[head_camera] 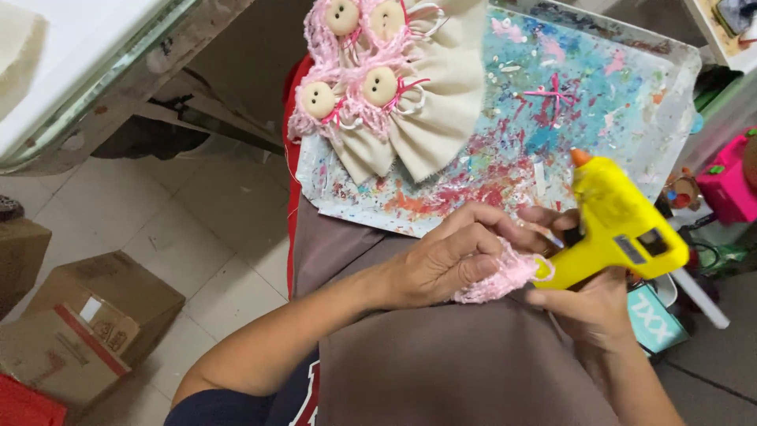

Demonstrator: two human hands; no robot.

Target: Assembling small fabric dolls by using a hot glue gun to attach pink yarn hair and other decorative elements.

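The pink yarn tuft (498, 278) sits pinched in my left hand (441, 260) over my lap. My right hand (587, 304) grips the yellow glue gun (619, 225), its nozzle pointing up and away. Hot glue could burn my fingertips, being so close. On the paint-splattered tray (631, 87) lie four cloth dolls (386, 87).

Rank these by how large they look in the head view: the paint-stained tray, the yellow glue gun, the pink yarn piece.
1. Paint-stained tray, clearly the largest.
2. Yellow glue gun.
3. Pink yarn piece, smallest, though the left hand hides part of it.
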